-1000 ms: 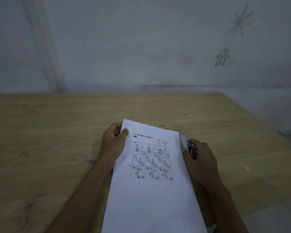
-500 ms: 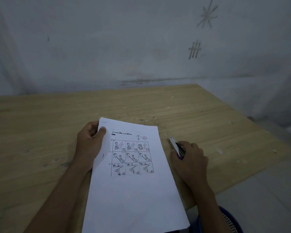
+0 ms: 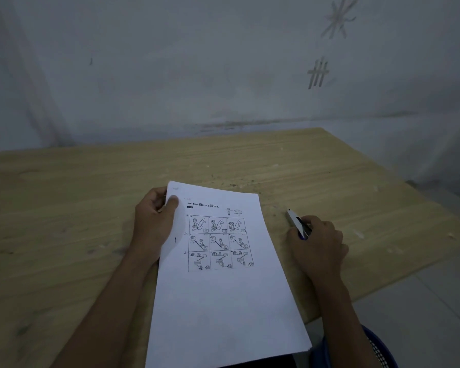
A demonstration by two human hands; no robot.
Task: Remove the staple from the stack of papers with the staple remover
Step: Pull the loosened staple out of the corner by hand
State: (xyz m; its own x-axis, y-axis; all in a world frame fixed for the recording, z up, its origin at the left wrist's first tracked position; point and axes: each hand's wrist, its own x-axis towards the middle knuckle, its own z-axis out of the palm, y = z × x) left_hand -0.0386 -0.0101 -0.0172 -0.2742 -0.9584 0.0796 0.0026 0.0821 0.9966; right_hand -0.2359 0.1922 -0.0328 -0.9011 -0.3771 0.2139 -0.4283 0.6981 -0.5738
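White printed sheets, the stack of papers (image 3: 223,274), are pinched at their top left corner by the left hand (image 3: 154,224), thumb on top, the lower end hanging past the pale wooden table (image 3: 64,208). The right hand (image 3: 316,245) has drifted away from the stack's edge over the last second and now rests on the table well apart from it, fingers closed around the slim white-and-dark staple remover (image 3: 298,224). The staple is too small to make out. Judging by this, extraction has not begun.
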